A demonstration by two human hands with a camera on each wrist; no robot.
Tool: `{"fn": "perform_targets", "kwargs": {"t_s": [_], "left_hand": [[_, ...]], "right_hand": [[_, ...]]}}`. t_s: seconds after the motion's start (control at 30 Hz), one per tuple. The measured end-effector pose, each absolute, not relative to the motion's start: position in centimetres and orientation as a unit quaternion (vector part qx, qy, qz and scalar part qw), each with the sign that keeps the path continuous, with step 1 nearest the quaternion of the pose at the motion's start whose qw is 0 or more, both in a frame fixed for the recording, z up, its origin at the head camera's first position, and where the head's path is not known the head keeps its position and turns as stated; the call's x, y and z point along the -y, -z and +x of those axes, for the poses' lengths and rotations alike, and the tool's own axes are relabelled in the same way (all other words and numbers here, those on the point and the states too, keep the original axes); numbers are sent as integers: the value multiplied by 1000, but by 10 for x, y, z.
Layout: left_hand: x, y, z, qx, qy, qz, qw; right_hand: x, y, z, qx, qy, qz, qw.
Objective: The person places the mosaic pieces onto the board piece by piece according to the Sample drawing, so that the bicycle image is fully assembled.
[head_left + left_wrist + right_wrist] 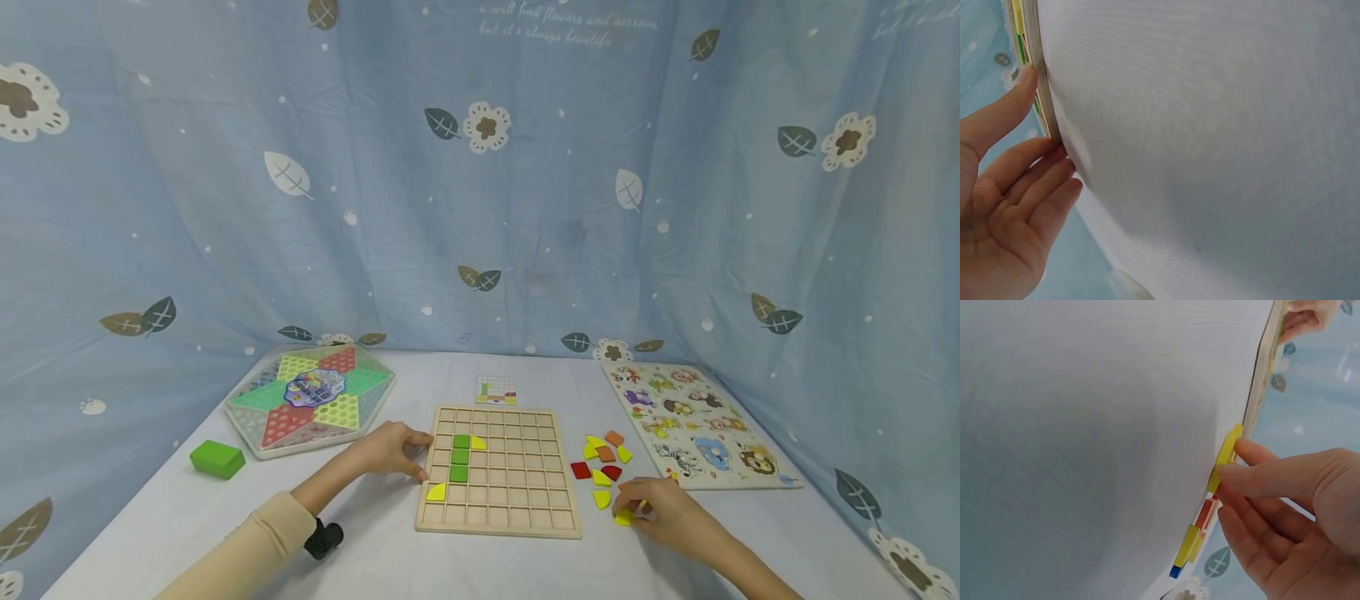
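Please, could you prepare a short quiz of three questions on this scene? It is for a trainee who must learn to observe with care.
1. Which thing does the right hand pinch? A) the small card; B) a yellow piece; C) the animal puzzle.
2. True or false: the left hand touches the edge of the wooden board.
3. How many green squares lie in the cells of the wooden board?

Key: 1. B, a yellow piece. 2. True. 3. Three.

A blue flower-and-leaf curtain (555,208) hangs behind a white table (378,533).
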State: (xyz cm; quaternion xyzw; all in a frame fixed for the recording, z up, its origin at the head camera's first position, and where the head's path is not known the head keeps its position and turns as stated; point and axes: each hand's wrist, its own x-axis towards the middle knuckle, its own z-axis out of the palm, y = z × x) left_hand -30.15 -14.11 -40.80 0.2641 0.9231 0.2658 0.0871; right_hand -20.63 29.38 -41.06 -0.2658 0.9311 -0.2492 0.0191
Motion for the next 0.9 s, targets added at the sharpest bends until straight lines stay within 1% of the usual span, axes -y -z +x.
{"fn": "perform_targets", "kwargs": {"t_s": [0.1,0.33,0.57,0.8,0.9], "left_hand": [[141,408,-302,-923,-265,265,86],[141,408,-301,-924,-260,267,83],[141,408,-301,-925,-259,267,83],[141,407,-300,-924,-262,264,84],[141,407,-300,-924,-264,264,85]], "right_hand": [[-293,409,-207,-934,244,-260,21],[-295,408,-205,-940,261,-217,24],[-289,411,-206,-939,266,-214,28],[-286,409,-205,-936,272,-218,52],[-287,409,-205,-938,266,-216,49]]}}
